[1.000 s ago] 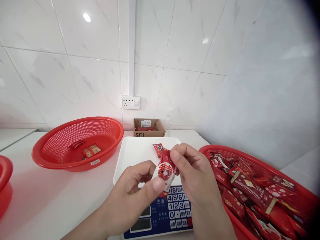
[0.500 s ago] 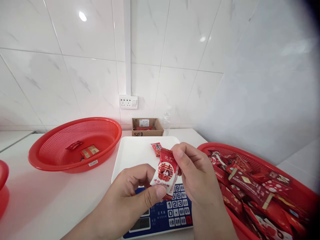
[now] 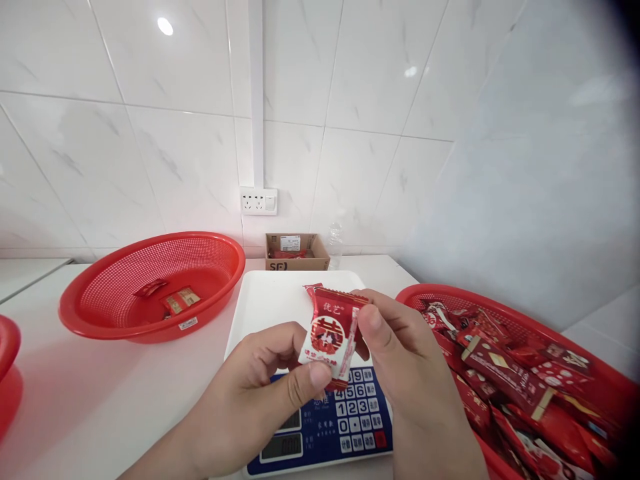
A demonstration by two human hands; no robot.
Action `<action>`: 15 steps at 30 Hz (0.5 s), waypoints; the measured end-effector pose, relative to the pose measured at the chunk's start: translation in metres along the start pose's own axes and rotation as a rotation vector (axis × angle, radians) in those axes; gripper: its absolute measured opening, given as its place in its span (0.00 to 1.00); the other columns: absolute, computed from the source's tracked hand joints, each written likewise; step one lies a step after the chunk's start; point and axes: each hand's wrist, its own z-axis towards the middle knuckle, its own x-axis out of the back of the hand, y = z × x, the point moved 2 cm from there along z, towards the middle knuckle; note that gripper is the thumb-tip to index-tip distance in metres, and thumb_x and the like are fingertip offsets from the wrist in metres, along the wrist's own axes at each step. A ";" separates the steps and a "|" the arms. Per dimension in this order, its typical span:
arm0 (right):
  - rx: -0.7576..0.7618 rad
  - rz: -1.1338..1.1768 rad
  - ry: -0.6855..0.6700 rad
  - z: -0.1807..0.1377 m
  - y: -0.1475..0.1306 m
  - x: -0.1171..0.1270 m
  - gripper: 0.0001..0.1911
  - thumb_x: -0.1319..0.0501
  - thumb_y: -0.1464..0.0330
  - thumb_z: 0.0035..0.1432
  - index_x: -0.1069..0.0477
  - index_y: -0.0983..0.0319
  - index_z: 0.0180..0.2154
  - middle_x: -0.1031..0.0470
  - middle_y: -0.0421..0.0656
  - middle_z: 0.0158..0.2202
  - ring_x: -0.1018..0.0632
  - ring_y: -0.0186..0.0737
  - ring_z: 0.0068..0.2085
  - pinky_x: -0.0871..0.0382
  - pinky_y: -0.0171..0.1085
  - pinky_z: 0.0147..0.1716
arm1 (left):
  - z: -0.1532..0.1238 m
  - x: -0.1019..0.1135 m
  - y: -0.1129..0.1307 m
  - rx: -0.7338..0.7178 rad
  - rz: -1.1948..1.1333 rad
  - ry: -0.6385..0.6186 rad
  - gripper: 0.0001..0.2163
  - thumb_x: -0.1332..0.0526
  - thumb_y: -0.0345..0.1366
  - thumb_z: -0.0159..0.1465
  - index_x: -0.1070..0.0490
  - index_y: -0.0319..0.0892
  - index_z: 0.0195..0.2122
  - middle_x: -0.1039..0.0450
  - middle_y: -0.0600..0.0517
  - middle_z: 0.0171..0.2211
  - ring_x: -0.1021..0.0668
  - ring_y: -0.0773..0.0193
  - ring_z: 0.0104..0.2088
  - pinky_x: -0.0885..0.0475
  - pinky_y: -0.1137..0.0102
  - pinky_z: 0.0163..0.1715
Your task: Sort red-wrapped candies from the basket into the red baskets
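A small red and white candy packet [image 3: 333,333] is held upright between both hands over the scale. My left hand [image 3: 260,393] pinches its lower left edge with thumb and fingers. My right hand [image 3: 400,367] pinches its right side. Under them stands a digital scale with a white weighing tray [image 3: 270,307] and a blue keypad panel [image 3: 350,420]. Another red packet peeks out behind the held one on the tray.
A red mesh basket [image 3: 125,313] at the left holds a few packets. A second red basket [image 3: 505,313] at the right is heaped with red packets. A small cardboard box [image 3: 295,253] and a clear bottle [image 3: 334,243] stand by the tiled wall. Another red rim [image 3: 7,340] shows far left.
The packet has been turned from tilted to upright, its printed face now toward me. Both hands kept their pinch on it and shifted slightly.
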 end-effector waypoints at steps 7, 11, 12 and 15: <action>-0.118 -0.201 -0.136 -0.008 -0.004 0.002 0.14 0.37 0.56 0.59 0.23 0.58 0.40 0.27 0.42 0.29 0.29 0.38 0.29 0.32 0.36 0.27 | 0.001 0.001 0.004 -0.084 -0.096 0.005 0.09 0.36 0.42 0.64 0.25 0.43 0.32 0.29 0.56 0.28 0.28 0.70 0.29 0.30 0.77 0.32; -0.094 -0.206 -0.136 -0.008 -0.006 0.000 0.13 0.38 0.56 0.60 0.22 0.57 0.38 0.25 0.41 0.27 0.29 0.37 0.28 0.34 0.36 0.26 | 0.001 0.002 0.000 -0.099 -0.056 -0.005 0.10 0.37 0.43 0.64 0.26 0.43 0.32 0.30 0.56 0.28 0.28 0.70 0.29 0.30 0.76 0.32; -0.090 -0.202 -0.131 -0.009 -0.006 -0.001 0.12 0.38 0.57 0.60 0.22 0.57 0.37 0.25 0.41 0.26 0.28 0.38 0.28 0.34 0.36 0.26 | 0.001 0.002 0.000 -0.103 -0.036 -0.001 0.10 0.38 0.44 0.64 0.26 0.43 0.32 0.30 0.56 0.28 0.28 0.69 0.29 0.30 0.75 0.32; -0.089 -0.208 -0.101 -0.010 -0.008 -0.003 0.11 0.38 0.58 0.60 0.21 0.57 0.37 0.25 0.41 0.25 0.29 0.38 0.27 0.36 0.35 0.25 | 0.001 0.002 0.000 -0.126 0.046 0.028 0.13 0.39 0.46 0.65 0.28 0.43 0.31 0.29 0.55 0.28 0.28 0.68 0.31 0.31 0.74 0.33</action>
